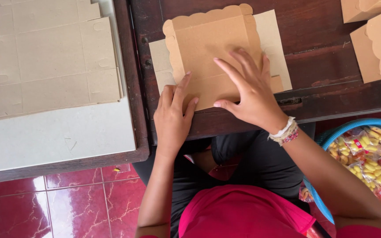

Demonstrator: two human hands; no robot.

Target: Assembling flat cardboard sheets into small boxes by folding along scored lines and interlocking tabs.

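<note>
A flat brown cardboard box blank [208, 48] with a scalloped edge lies on the dark wooden table [314, 48], partly folded over itself. My left hand [173, 117] presses on its lower left corner at the table's near edge, fingers together. My right hand [250, 92] lies flat on the blank's lower middle with fingers spread, pressing the fold down. A beaded bracelet sits on my right wrist.
A stack of flat cardboard blanks [45, 57] lies on a lighter table at the left. Folded brown boxes [378, 44] stand at the top right. A blue basket [327, 141] of bagged yellow snacks sits at the right. Red floor tiles [67, 202] show below.
</note>
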